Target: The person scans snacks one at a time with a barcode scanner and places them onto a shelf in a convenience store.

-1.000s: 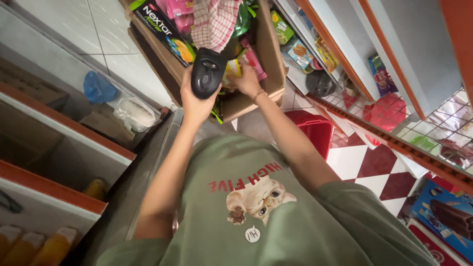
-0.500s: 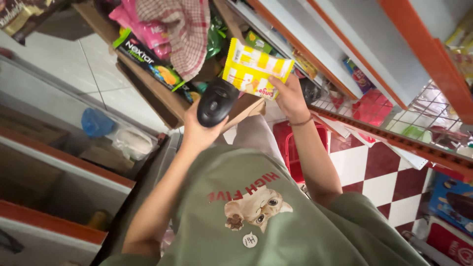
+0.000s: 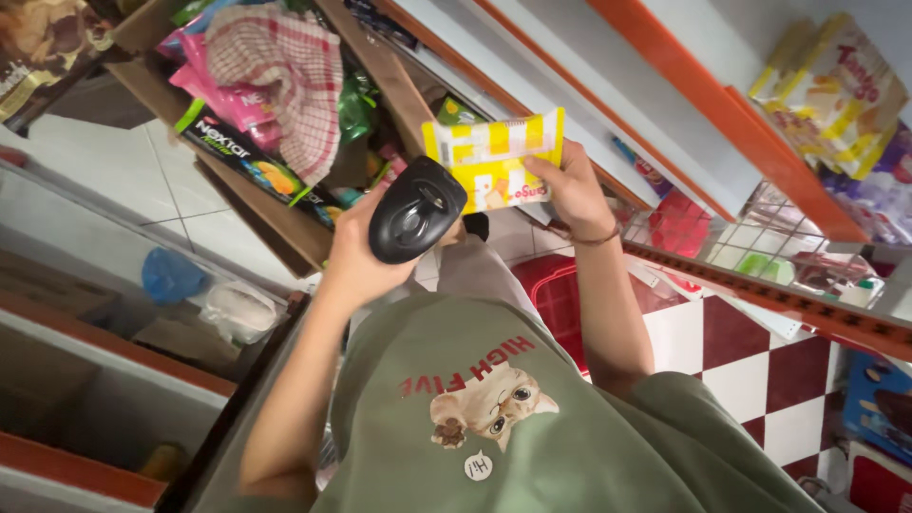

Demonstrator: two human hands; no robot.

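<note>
Now my left hand (image 3: 356, 266) with fingers clamped on a smooth rounded black scanner (image 3: 416, 209), its nose toward the packet, right hand (image 3: 570, 190) fingers pinching a flat glossy yellow packet (image 3: 494, 157), long axis nearly level.

A flat yellow and white packet (image 3: 495, 158) is held up in the middle, with a white label strip along its top edge. Left of the packet, a brown cardboard box (image 3: 275, 223) holds pink packets (image 3: 217, 84) and a long dark packet with green and orange on it (image 3: 249, 161). Far right of the packet, yellow boxes (image 3: 831, 87) sit on a shelf. Low down to the packet's right lies a blue box (image 3: 879, 404).
</note>
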